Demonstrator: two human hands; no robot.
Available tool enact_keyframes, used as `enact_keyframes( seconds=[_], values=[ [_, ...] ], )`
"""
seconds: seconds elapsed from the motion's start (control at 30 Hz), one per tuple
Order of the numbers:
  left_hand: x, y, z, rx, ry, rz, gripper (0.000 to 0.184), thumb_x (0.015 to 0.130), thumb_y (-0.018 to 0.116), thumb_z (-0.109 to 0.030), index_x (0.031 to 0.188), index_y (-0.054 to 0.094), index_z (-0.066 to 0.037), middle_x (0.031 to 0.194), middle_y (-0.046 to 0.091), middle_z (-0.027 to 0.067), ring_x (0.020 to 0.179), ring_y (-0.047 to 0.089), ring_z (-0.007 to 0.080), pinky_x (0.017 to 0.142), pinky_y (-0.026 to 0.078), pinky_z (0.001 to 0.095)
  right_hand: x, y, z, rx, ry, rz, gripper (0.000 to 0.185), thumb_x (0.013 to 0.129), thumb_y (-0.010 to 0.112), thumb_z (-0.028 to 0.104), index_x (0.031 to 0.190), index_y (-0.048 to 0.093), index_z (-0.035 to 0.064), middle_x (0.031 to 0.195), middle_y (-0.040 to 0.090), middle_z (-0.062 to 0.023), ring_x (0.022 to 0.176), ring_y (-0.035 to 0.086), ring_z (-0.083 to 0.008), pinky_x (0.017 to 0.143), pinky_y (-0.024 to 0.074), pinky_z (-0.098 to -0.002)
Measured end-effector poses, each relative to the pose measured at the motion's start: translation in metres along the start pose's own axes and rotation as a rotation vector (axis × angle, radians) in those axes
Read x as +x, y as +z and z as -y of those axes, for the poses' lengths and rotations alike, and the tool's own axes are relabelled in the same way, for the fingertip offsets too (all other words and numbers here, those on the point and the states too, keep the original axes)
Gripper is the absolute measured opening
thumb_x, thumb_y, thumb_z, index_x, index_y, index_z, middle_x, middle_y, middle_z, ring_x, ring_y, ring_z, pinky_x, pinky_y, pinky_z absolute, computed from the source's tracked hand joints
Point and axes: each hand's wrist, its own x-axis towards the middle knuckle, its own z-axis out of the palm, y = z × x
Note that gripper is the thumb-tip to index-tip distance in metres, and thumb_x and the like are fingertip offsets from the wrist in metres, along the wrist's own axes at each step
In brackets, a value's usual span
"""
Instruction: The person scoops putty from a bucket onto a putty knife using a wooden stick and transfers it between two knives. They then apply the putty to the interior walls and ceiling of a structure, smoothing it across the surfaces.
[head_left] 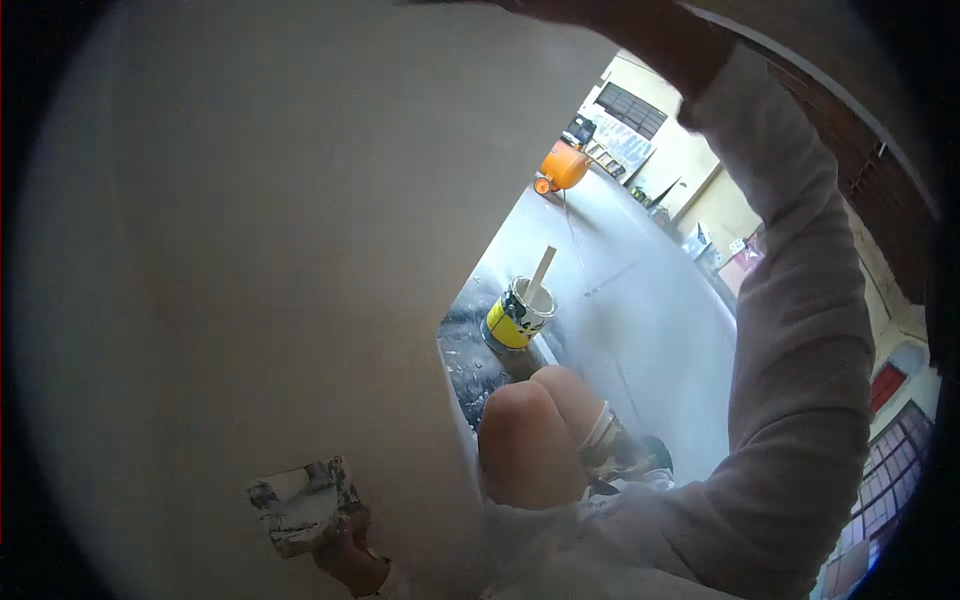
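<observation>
A large pale flat surface (pixel 290 220) fills the left and middle of the view. Low on the left, my left hand (pixel 350 555) is closed round a putty-smeared flat blade (pixel 305 500), in front of that surface. My right arm, in a light long sleeve, curves up the right side. At the top edge my right hand (pixel 570 8) is only partly in frame, close to the pale surface; its fingers are dark and cut off, so what they hold, if anything, cannot be made out.
Beyond my bare knees (pixel 520 430), a yellow-banded bucket (pixel 518 318) with a stick (pixel 541 272) in it stands on a stained dark patch of floor. Farther back are an orange compressor (pixel 565 165), assorted items along a wall and a barred window (pixel 630 110).
</observation>
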Motion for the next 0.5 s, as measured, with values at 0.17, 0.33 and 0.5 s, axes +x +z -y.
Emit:
enact_keyframes(
  seconds=[0.17, 0.33, 0.5],
  values=[
    [0.0, 0.003, -0.005, 0.112, 0.209, 0.117, 0.033, 0.075, 0.063, -0.008, 0.106, 0.054, 0.002, 0.098, 0.06, 0.013, 0.089, 0.06, 0.0203, 0.072, 0.052, 0.0314, -0.114, 0.044, 0.016, 0.217, 0.018, -0.248, 0.031, 0.087, 0.049, 0.021, 0.117, 0.054, 0.0136, 0.122, 0.052, -0.0055, 0.117, 0.045, -0.0229, 0.104, 0.0303, -0.0398],
    [-0.005, 0.012, -0.003, 0.17, 0.368, 0.203, 0.034, 0.077, 0.062, -0.011, 0.106, 0.053, 0.002, 0.101, 0.059, 0.014, 0.089, 0.06, 0.0212, 0.074, 0.052, 0.0317, -0.216, 0.078, 0.046, 0.135, 0.152, 0.027, 0.035, 0.081, 0.054, 0.015, 0.116, 0.056, 0.0189, 0.119, 0.055, -0.0016, 0.114, 0.048, -0.02, 0.101, 0.0357, -0.0367],
    [-0.009, 0.016, -0.002, 0.225, 0.535, 0.263, 0.034, 0.078, 0.061, -0.013, 0.107, 0.052, 0.001, 0.104, 0.058, 0.015, 0.089, 0.061, 0.0222, 0.075, 0.053, 0.032, -0.249, 0.075, 0.089, 1.382, 0.934, 0.129, 0.03, 0.08, 0.05, -0.009, 0.105, 0.061, 0.0014, 0.107, 0.062, -0.0131, 0.097, 0.06, -0.0193, 0.086, 0.0477, -0.0316]
  ],
)
